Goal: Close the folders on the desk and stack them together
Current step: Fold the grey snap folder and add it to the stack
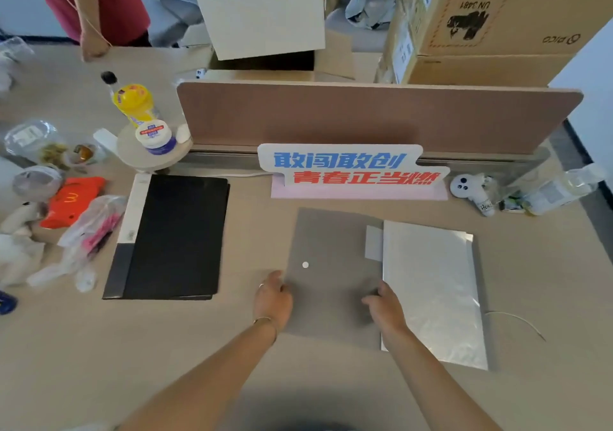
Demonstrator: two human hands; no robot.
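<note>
While the black folder is lying shut on the left of the worktop, the grey folder is lying spread open near the middle, its left cover flat with a small white snap dot showing and its clear plastic sleeves resting on the right half. The left hand is being held at the outer edge of the open left cover, its fingers curled over that edge as if a lift is being started; whether the edge is actually being pinched cannot be told. The right hand is being rested, loosely open, near the spine beside the sleeves. By the look of things, one folder is already closed; the grey one is waiting to be folded shut, and the stacking of the two, now well apart, is remaining undone.
</note>
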